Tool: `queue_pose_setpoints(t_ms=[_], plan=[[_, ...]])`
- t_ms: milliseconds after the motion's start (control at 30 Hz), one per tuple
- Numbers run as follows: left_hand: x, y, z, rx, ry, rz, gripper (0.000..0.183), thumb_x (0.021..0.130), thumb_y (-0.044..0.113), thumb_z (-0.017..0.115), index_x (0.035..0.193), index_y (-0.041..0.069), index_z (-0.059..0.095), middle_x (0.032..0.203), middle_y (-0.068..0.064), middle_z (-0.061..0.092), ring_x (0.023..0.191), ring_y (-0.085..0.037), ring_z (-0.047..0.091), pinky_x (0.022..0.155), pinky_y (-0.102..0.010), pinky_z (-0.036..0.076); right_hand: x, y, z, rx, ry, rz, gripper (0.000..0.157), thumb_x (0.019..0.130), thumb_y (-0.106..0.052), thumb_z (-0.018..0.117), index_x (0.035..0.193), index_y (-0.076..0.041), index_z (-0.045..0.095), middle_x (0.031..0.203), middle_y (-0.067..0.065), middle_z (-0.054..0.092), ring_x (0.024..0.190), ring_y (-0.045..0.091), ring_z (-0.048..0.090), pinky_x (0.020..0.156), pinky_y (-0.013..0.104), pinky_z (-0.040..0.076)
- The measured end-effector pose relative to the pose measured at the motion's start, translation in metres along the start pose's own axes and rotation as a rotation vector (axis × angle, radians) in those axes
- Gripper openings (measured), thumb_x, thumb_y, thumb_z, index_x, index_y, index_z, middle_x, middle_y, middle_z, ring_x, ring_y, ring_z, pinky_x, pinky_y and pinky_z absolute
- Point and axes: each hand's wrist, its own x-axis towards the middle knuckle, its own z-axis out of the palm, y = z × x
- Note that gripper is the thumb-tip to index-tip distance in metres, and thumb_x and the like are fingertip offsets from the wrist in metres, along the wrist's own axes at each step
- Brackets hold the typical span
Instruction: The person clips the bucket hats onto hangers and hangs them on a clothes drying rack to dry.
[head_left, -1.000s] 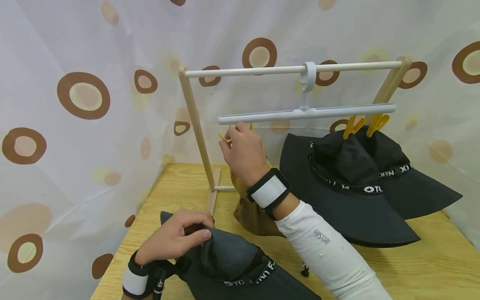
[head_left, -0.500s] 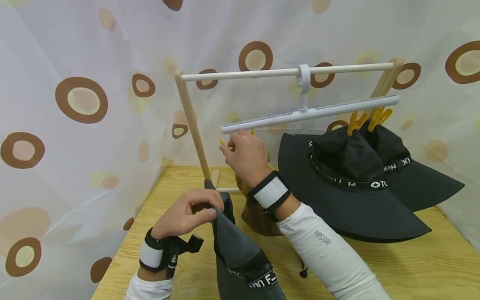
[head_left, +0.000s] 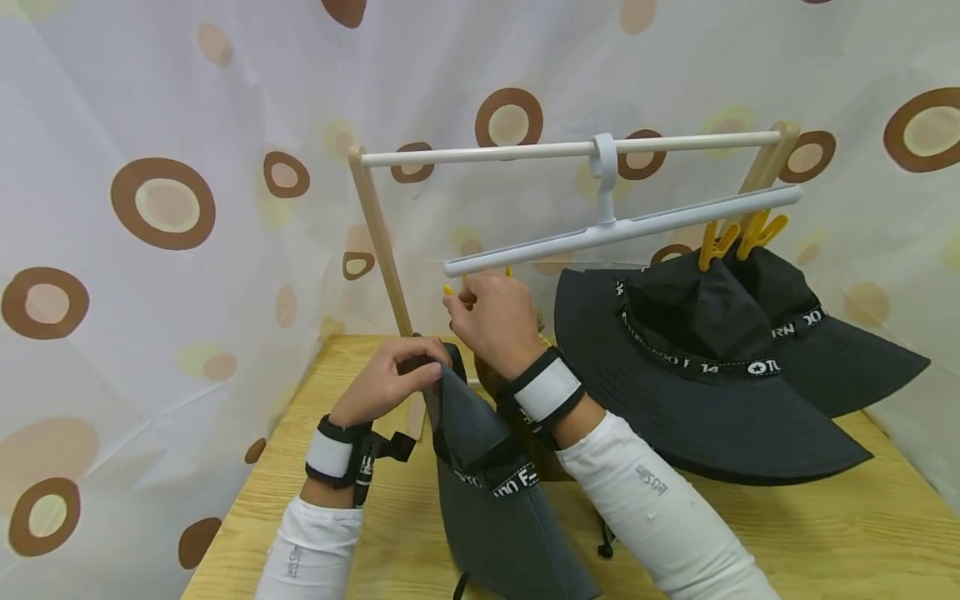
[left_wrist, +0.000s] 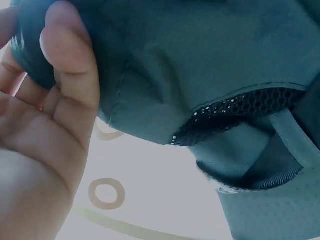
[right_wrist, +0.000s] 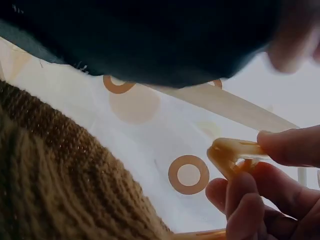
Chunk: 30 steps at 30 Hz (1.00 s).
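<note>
In the head view my left hand (head_left: 390,379) pinches the crown of a dark bucket hat (head_left: 480,429), which hangs with its brim downward. Mesh (left_wrist: 240,107) shows on the hat's side in the left wrist view. My right hand (head_left: 501,321) is just beneath the left end of a white hanger (head_left: 630,232). Between its thumb and fingers, in the right wrist view, is a yellow clothespin (right_wrist: 235,152). A brown knitted item (right_wrist: 75,170) hangs close to that hand, largely covered in the head view. The held hat's dark fabric passes above the clothespin.
The hanger hooks over the white bar (head_left: 480,154) of a wooden rack (head_left: 381,242) and tilts, right end higher. Black wide-brimmed headwear (head_left: 697,417) hangs at right from yellow clothespins (head_left: 716,246). Below is a wooden table (head_left: 810,533), with a patterned curtain (head_left: 247,92) behind.
My left hand has raised the hat and carried it right, close to my right hand. The right hand has dropped slightly, and the hanger's left end has tilted down.
</note>
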Motion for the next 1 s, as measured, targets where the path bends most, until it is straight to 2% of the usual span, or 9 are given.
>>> queue_pose_setpoints(t_ms=[167,300,467,700,800,900,1000], plan=[[0.015,-0.008,-0.004,0.158,0.007,-0.155,0.014,0.099,0.012,0.055,0.096,0.004,0.067,0.080,-0.007,0.062,0.071,-0.025,0.059,0.068,-0.032,0.051,-0.003,0.001,0.002,0.037,0.024,-0.009,0.026,0.091,-0.017,0.069,0.069,-0.006,0.075,0.058,0.006,0.065,0.047,0.017,0.050,0.045,0.022,0.025],[0.025,-0.012,-0.004,0.194,0.022,-0.212,0.013,0.099,0.010,0.055,0.096,0.003,0.067,0.079,-0.012,0.061,0.072,-0.024,0.058,0.069,-0.034,0.050,-0.004,0.002,0.003,0.040,0.042,-0.007,0.021,0.090,-0.017,0.069,0.078,-0.004,0.078,0.065,0.008,0.070,0.049,0.017,0.052,0.046,0.020,0.026],[0.033,-0.014,-0.002,0.179,0.044,-0.239,0.013,0.100,0.009,0.057,0.101,0.001,0.067,0.083,-0.013,0.061,0.073,-0.018,0.056,0.070,-0.037,0.050,-0.006,0.003,0.003,0.055,0.043,0.001,0.019,0.090,-0.020,0.070,0.084,-0.004,0.079,0.069,0.009,0.072,0.050,0.019,0.055,0.047,0.022,0.028],[0.035,-0.017,0.001,0.199,0.071,-0.266,0.018,0.101,0.010,0.056,0.108,0.000,0.069,0.093,-0.015,0.065,0.079,-0.016,0.061,0.075,-0.041,0.053,-0.009,0.003,0.001,0.132,0.030,0.050,0.019,0.091,-0.021,0.072,0.090,-0.003,0.078,0.073,0.012,0.074,0.051,0.022,0.057,0.047,0.024,0.031],[0.034,-0.018,0.002,0.199,0.098,-0.262,0.020,0.101,0.011,0.055,0.109,0.000,0.069,0.093,-0.015,0.066,0.079,-0.013,0.061,0.075,-0.040,0.053,-0.010,0.004,0.000,0.192,0.009,0.109,0.022,0.090,-0.022,0.073,0.097,-0.001,0.073,0.083,0.014,0.075,0.058,0.024,0.062,0.050,0.027,0.040],[0.035,-0.019,0.004,0.201,0.119,-0.244,0.020,0.101,0.010,0.055,0.110,-0.002,0.069,0.094,-0.017,0.066,0.079,-0.011,0.061,0.075,-0.032,0.053,-0.009,0.006,-0.002,0.253,-0.007,0.179,0.031,0.089,-0.022,0.075,0.108,0.001,0.066,0.094,0.016,0.076,0.073,0.026,0.070,0.059,0.033,0.052],[0.035,-0.022,0.005,0.212,0.130,-0.229,0.021,0.101,0.008,0.055,0.112,-0.004,0.068,0.096,-0.018,0.065,0.081,-0.012,0.062,0.075,-0.027,0.052,-0.009,0.007,-0.003,0.290,-0.016,0.231,0.039,0.089,-0.023,0.075,0.117,0.001,0.063,0.099,0.017,0.076,0.085,0.028,0.073,0.067,0.039,0.058]])
